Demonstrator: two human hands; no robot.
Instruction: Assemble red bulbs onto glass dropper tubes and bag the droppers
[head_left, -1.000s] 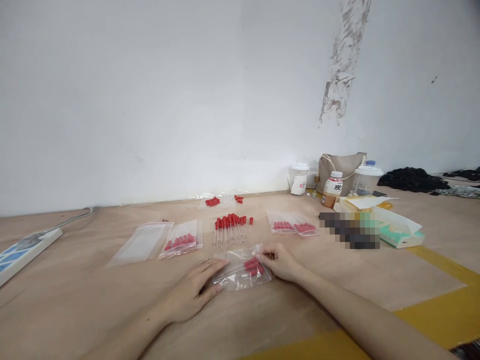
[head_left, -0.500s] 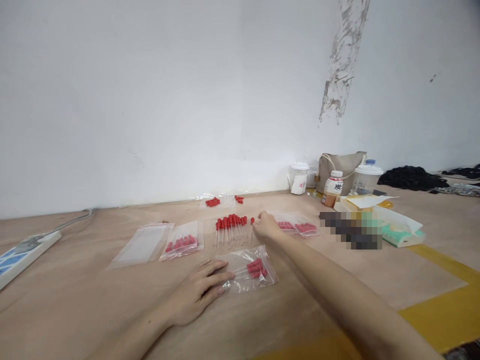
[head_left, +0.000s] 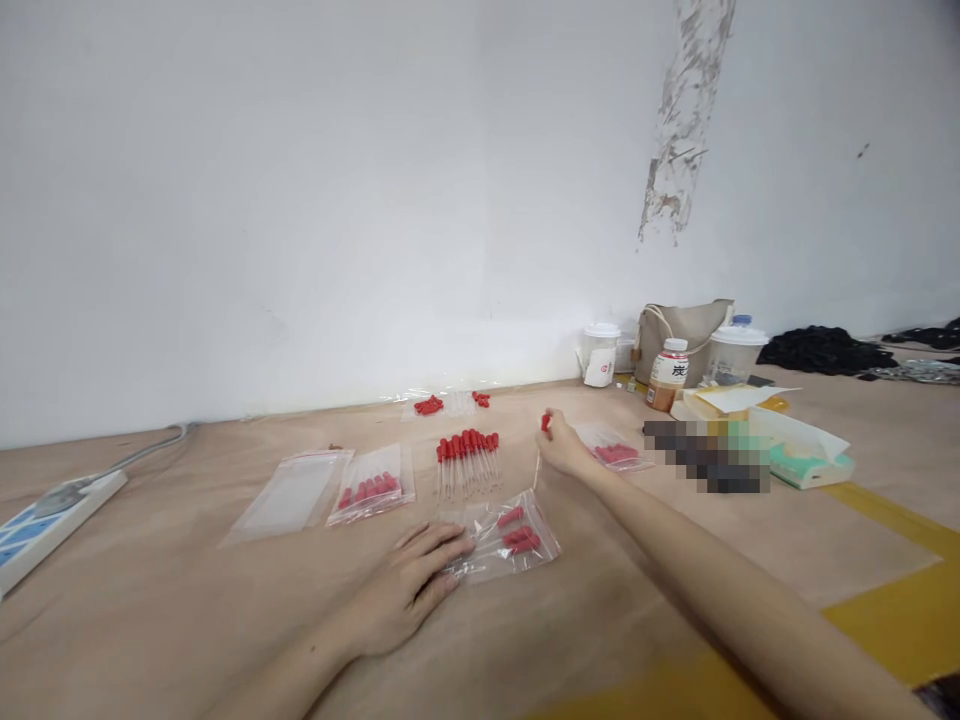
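My right hand (head_left: pixel 564 445) pinches a glass dropper by its red rubber bulb (head_left: pixel 545 423), the thin tube hanging down below the fingers. My left hand (head_left: pixel 412 585) lies with fingers stretched out, its fingertips on the left end of a clear zip bag (head_left: pixel 480 568). Inside that bag several droppers lie with red bulbs (head_left: pixel 523 538) toward the right. Behind it a row of loose droppers (head_left: pixel 466 460) is spread side by side on the brown-covered table, bulbs away from me. A filled bag (head_left: pixel 619 450) is partly covered by my right hand.
To the left are another bag of droppers (head_left: pixel 367 490) and a flat clear bag (head_left: pixel 292 490). Loose red bulbs (head_left: pixel 429 405) lie near the wall. A power strip (head_left: pixel 60 520) sits far left. Cups, a bottle (head_left: pixel 667 375), a grey bag (head_left: pixel 682 340) and a tissue pack (head_left: pixel 810 460) stand right.
My right hand has lifted a dropper from the right end of the row and moved it up and to the right. My left hand stays at the bag.
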